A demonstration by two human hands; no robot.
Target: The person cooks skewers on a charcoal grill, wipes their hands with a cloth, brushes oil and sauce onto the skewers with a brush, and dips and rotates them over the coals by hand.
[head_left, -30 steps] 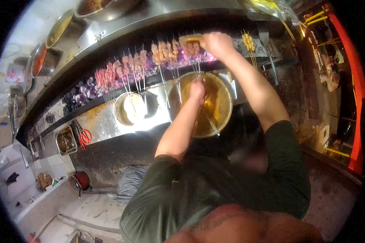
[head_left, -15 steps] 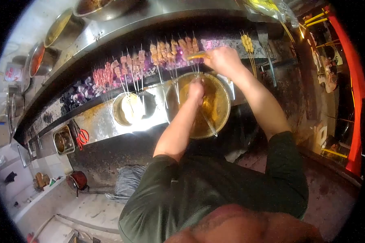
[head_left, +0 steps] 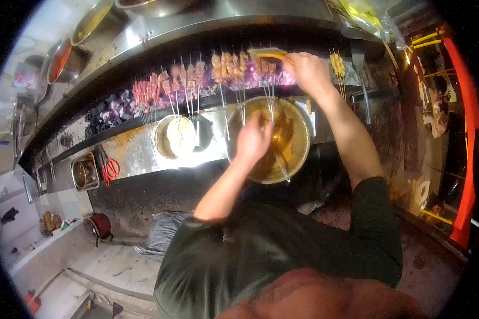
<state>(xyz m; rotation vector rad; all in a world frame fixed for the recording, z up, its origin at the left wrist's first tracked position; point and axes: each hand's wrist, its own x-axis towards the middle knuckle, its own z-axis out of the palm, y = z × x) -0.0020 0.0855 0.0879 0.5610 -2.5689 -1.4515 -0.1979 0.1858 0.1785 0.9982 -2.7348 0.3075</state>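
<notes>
My right hand (head_left: 310, 73) is closed round the yellow handle of a brush (head_left: 269, 53), whose pale bristle end lies over the upper ends of some meat skewers (head_left: 266, 66) on the grill. Below those skewers, my left hand (head_left: 254, 139) is over a wide metal pot (head_left: 305, 135) of yellow-brown sauce. Its fingers are slightly blurred and look apart, close to the lower ends of the skewers, with nothing seen in them. A ladle handle (head_left: 283, 169) leans on the pot's near rim. Browned skewers (head_left: 229, 66) lie just left of the brush.
Redder skewers (head_left: 145, 93) lie further left over glowing charcoal (head_left: 114, 109). A brightly lit white pot (head_left: 162, 141), red-handled scissors (head_left: 110, 169) and a small metal container (head_left: 85, 171) stand along the front ledge. Yellowish skewers (head_left: 337, 66) and tongs (head_left: 363, 85) lie at right.
My left hand has come away from the skewer ends, down toward me. The brush has swung up to the skewers' upper ends. The whole view has shifted slightly.
</notes>
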